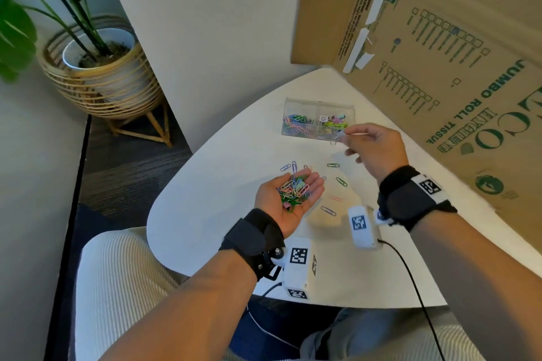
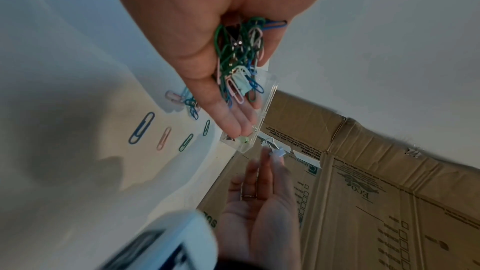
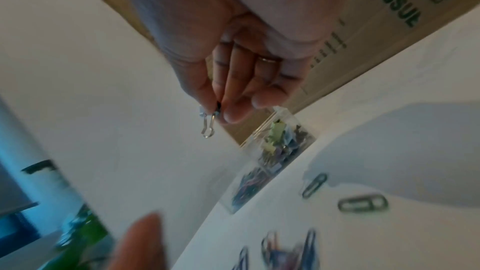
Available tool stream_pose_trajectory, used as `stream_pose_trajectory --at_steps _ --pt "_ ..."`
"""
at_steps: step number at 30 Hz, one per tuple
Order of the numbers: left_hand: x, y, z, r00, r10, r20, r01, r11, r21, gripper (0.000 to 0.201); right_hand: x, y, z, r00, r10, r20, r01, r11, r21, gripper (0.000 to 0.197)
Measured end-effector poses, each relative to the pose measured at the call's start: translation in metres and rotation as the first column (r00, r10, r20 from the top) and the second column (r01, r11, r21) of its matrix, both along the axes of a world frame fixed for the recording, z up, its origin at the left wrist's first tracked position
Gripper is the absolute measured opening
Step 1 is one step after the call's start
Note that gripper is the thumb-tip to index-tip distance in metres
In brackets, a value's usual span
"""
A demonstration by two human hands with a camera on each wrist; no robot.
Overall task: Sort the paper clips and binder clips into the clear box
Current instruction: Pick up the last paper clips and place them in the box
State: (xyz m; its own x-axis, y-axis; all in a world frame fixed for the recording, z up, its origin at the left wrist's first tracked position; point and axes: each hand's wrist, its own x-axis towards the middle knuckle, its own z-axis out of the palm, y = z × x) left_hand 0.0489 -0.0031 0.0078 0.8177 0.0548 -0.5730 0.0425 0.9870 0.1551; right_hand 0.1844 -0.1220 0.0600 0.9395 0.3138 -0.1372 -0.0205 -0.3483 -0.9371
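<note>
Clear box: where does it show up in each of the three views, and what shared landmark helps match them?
Head: clear box upper centre on the white table, by the right hand.
Left wrist: centre, partly behind the left hand; only its edge shows.
Right wrist: centre-right.
Shared landmark: the printed cardboard box.

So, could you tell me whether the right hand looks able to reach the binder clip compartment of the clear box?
Probably yes: the right hand, pinching a binder clip, hovers beside the open clear box with nothing between.
</note>
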Motion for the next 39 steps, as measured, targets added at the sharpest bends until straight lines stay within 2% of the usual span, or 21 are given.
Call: stream_pose_trajectory --at_steps 5,7,11,15,17,19,21,25,29,34,36,39 --pt "0.001 0.002 0.000 1.000 -0.029 -0.012 0.029 0.999 0.023 0.050 0.052 0.021 0.008 0.987 -0.128 0.101 0.138 0.986 -0.099 0.010" --pt "0.001 0.004 -0.001 1.000 -0.022 -0.020 0.022 0.999 0.033 0.050 0.061 0.025 0.010 0.987 -0.103 0.123 0.123 0.979 -0.163 0.008" --pt "0.001 0.007 -0.004 0.999 -0.010 -0.030 0.011 0.999 0.037 0.048 0.059 0.022 0.001 0.983 0.063 0.173 -0.006 0.950 -0.311 0.018" --pt "0.002 0.010 -0.007 0.999 0.018 -0.037 -0.017 0.999 0.028 0.048 0.026 0.013 0.001 0.951 0.234 0.202 -0.164 0.935 -0.315 0.011" --pt "0.003 0.010 -0.006 0.999 0.025 -0.044 -0.024 0.999 0.031 0.047 0.004 0.009 0.005 0.900 0.403 0.166 -0.324 0.874 -0.363 0.008" --pt "0.006 0.010 -0.005 0.998 0.038 -0.053 -0.037 0.999 0.030 0.041 -0.015 0.006 0.008 0.814 0.567 0.126 -0.463 0.764 -0.451 0.009" --pt "0.008 0.010 -0.003 0.996 0.054 -0.066 -0.051 0.998 0.047 0.035 -0.030 0.005 0.009 0.744 0.655 0.132 -0.510 0.684 -0.522 0.010" --pt "0.008 0.010 -0.003 0.995 0.063 -0.075 -0.059 0.997 0.051 0.038 -0.044 0.006 0.011 0.701 0.679 0.218 -0.466 0.667 -0.581 0.016" --pt "0.007 0.005 0.001 0.995 0.066 -0.075 -0.062 0.996 0.057 0.035 -0.052 0.013 0.010 0.676 0.713 0.185 -0.463 0.607 -0.646 0.027" --pt "0.009 -0.003 0.008 0.995 0.062 -0.081 -0.055 0.994 0.095 0.032 -0.059 0.023 0.002 0.680 0.706 0.198 -0.299 0.514 -0.804 0.026" --pt "0.010 -0.003 0.005 0.993 0.060 -0.104 -0.050 0.993 0.103 0.027 -0.062 0.025 -0.002 0.706 0.682 0.189 -0.316 0.542 -0.779 0.026" --pt "0.011 -0.003 0.000 0.995 0.046 -0.085 -0.037 0.994 0.104 0.027 -0.065 0.027 -0.005 0.757 0.620 0.207 -0.344 0.647 -0.681 0.020"
